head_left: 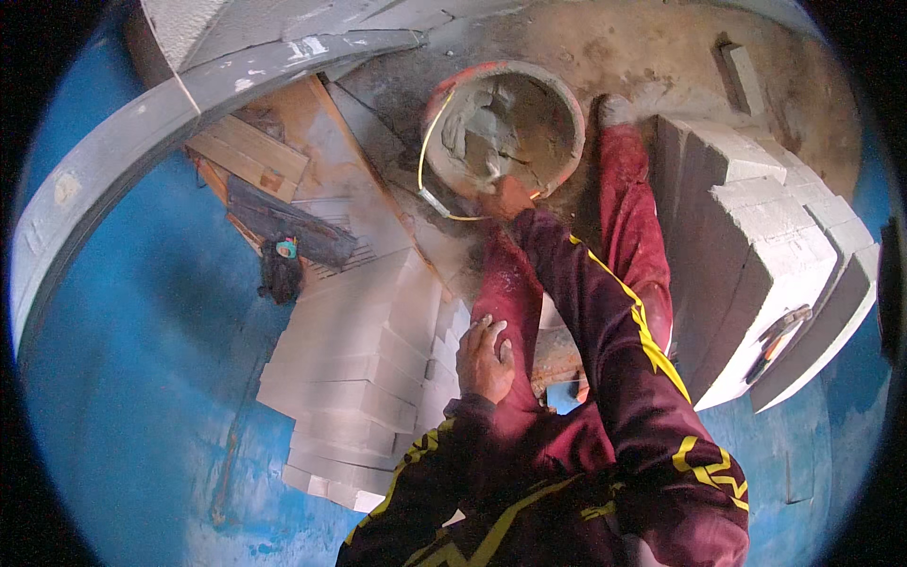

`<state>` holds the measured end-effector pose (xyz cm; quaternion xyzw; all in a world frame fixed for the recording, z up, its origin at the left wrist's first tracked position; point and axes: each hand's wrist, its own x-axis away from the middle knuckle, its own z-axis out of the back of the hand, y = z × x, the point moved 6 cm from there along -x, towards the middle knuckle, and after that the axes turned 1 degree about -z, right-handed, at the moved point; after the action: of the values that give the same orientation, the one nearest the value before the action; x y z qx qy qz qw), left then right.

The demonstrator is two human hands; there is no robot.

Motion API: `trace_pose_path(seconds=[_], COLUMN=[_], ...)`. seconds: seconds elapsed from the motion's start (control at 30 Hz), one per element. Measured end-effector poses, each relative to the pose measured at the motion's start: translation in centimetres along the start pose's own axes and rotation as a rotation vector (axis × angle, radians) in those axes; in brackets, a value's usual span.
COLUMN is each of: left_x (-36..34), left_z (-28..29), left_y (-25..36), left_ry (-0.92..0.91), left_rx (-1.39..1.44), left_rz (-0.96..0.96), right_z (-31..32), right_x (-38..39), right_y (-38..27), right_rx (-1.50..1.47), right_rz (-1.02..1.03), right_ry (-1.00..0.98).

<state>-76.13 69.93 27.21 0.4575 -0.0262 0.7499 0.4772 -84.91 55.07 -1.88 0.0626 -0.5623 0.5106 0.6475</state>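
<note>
A round bucket [573, 111] with a mortar-smeared rim stands ahead of me, and grey wet mix [460, 126] clings to its inner wall. My right hand [508, 197] reaches over its near edge, the fingers closed round what looks like a trowel [492, 151]; the handle is hidden in the grip. The trowel's greyish blade points down into the bucket. The bucket's yellow wire handle [421, 156] hangs down on the left side, with a pale grip [433, 200]. On my left thigh rests my left hand [486, 360], empty, its fingers apart and slightly bent.
White blocks [350, 378] are stacked at my left, and more blocks [770, 255] at my right, with a hand tool [780, 331] lying on them. Wooden boards [250, 156] and a dark bag [281, 274] lie left. A grey beam [113, 161] runs along the far left.
</note>
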Motion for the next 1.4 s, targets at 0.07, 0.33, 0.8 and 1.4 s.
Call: trace_pose_path(seconds=[0.07,0.33,0.8,1.4], left_x=[-0.1,-0.2,-0.7,-4.2], left_z=[0.1,-0.2,-4.7,-8.5], left_y=[-0.1,1.2,10.4,26.2], left_ry=[-0.021,-0.069,-0.101,-0.095], left_rx=[-0.017,-0.090,-0.314,0.056], left_rz=[-0.005,-0.011,0.065,-0.028], right_z=[-0.5,9.8,39.5,63.7], right_x=[1.1,5.0,3.7,-3.5], right_y=[1.2,3.6,-3.5,12.7], right_rx=[-0.241,-0.202,-0.091,0.136], right_rz=[-0.027,0.031,0.484,0.327], right_ry=[-0.294,-0.366,-0.135,1.098])
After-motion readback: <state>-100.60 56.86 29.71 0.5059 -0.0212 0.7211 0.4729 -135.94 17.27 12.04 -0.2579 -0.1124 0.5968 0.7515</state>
